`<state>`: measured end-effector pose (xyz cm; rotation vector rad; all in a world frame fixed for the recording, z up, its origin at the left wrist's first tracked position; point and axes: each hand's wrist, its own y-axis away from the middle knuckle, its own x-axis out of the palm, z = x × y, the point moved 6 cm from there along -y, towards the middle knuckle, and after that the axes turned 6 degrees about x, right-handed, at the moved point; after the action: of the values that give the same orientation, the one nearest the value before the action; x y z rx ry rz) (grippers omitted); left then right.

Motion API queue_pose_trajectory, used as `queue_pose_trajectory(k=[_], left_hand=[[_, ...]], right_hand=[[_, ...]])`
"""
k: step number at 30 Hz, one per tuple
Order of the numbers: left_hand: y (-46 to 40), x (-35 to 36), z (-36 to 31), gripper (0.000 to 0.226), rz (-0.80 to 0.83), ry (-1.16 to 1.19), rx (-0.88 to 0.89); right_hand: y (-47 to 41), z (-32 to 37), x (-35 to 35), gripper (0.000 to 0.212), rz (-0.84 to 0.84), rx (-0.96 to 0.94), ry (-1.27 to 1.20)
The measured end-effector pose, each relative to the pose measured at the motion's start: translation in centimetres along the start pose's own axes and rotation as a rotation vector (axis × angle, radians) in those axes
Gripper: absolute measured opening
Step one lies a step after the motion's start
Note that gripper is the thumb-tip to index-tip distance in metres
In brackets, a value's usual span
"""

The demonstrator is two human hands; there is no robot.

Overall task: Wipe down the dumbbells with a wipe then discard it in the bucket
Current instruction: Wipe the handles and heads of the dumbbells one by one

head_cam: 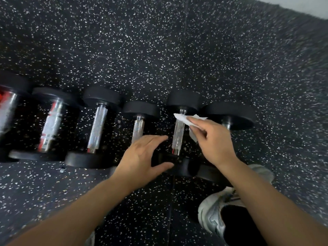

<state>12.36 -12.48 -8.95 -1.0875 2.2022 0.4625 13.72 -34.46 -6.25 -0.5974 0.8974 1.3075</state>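
No text (dumbbells (95, 128) blurred) can be read.

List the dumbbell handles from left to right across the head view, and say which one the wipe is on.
Red-marked handle → red-and-chrome handle → chrome handle → short chrome handle → chrome handle under the wipe → handle stub by the right hand. The wipe is on the fifth.

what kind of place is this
Most likely a gym's free-weight area: a row of dumbbells with chrome handles lies on black speckled rubber flooring, and the right hand holds a white wipe over one handle.
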Motion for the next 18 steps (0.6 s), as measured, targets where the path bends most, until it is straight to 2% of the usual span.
queue_pose_trajectory(k=[4,9,11,15,17,18], left_hand=[[0.0,0.6,0.0,0.074,0.045,0.075,-0.042],[0.0,0.4,-0.2,0.065,0.029,0.111,-0.053],[0.1,0.4,-0.1,0.066,0.032,0.12,-0.07],[0.0,0.5,-0.2,0.053,0.03,0.144,-0.044],[0.0,0.5,-0.2,0.049,0.026,0.157,-0.037],[0.0,0.5,-0.2,0.049,0.025,0.159,-0.033]], right_hand=[[-1.0,0.0,0.9,0.033,0.048,-0.011,0.115],[-1.2,-0.3,2.3,0.03,0.147,-0.03,0.142],[-0.7,-0.3,2.5,0.03,0.231,-0.086,0.12],[0.8,-0.1,3.6,0.033,0.545,-0.207,0.231],[0.7,0.2,3.5,0.033,0.593,-0.25,0.233],[0.2,0.5,3.2,0.033,0.552,-0.258,0.203]])
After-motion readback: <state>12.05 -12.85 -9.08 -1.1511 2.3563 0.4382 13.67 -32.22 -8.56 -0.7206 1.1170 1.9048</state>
